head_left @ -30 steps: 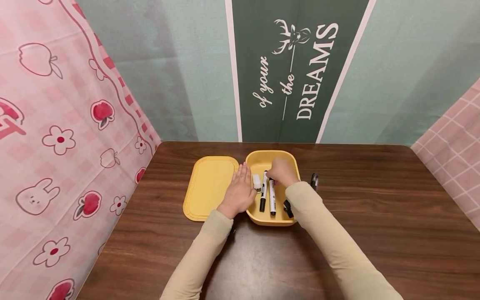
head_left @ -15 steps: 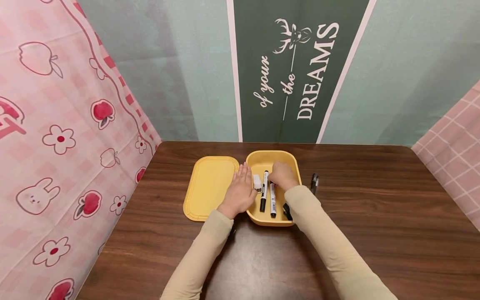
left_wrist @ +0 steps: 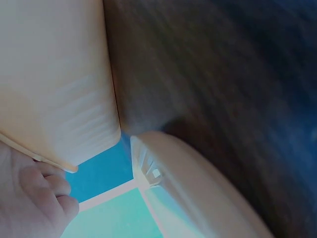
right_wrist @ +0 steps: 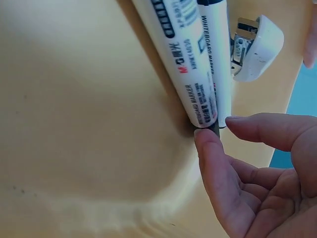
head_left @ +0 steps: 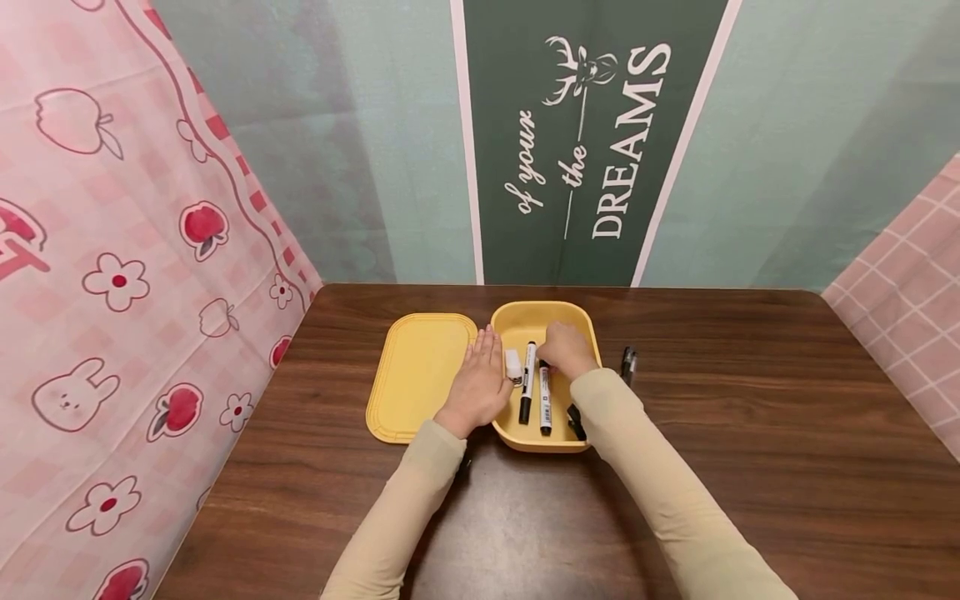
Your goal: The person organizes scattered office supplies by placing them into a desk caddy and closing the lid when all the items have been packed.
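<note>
My left hand point(head_left: 477, 383) rests on the left rim of a yellow plastic box point(head_left: 542, 445), fingers straight and pointing to the back. Inside the box, my right hand point(head_left: 567, 348) pinches the far, dark end of a white whiteboard marker point(right_wrist: 181, 64) between thumb and forefinger. Its near end points to the box's front. A second whiteboard marker point(head_left: 528, 383) lies just left of it. Further left in the box sits a small white piece with a metal part point(right_wrist: 260, 47). Small black things point(head_left: 576, 422) lie by the front right corner, partly hidden by my sleeve.
The flat yellow lid point(head_left: 420, 379) lies left of the box on the dark wooden table point(head_left: 750, 400). Right of the box is a black pen-like thing point(head_left: 628, 363). Something small and black point(head_left: 464, 465) shows beside my left sleeve. Printed cloths hang behind and at the sides.
The marker in my right hand has shifted slightly toward the box's front, and that hand has moved a little lower and to the right. My left hand has kept its place.
</note>
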The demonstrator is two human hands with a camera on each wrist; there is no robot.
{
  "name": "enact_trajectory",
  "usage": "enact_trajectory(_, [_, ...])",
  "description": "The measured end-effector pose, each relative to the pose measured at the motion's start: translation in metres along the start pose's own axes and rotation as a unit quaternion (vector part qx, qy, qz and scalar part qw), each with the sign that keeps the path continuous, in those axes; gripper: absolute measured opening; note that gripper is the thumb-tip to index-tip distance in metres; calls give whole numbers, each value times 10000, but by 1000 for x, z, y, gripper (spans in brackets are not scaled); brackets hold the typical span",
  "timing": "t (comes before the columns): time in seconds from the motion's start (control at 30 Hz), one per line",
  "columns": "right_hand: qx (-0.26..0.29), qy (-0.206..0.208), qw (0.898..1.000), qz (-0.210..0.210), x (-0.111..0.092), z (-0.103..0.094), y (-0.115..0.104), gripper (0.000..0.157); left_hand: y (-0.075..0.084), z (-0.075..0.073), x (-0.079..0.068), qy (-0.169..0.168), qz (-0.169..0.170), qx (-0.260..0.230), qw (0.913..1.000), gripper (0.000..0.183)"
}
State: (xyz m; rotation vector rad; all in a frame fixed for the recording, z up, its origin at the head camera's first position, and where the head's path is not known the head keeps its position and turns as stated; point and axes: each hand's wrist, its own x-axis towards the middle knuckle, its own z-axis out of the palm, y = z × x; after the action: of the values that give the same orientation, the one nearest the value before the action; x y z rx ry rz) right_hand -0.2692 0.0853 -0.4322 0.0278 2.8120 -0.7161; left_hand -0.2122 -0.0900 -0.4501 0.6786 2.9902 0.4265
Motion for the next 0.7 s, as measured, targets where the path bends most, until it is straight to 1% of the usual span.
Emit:
enact_trajectory(0.17, [94,-54,9999,3,-1,-3,0,30,-1,2,1,-6,-3,15,10000,68])
enact_trajectory(0.47, [322,7,9994,-81,-3,-9,-1,32,0,3,2,-61,-9,-6,10000,68])
enact_trajectory(0.57, [478,15,9988,-109,-3,-13,-4,34,0,3,1,-53,4,-17,10000,68])
enact_trajectory(0.7, [567,194,9979,-246,-6,-23,-7,36,-1,2,2,-19,-5,-5,10000,69])
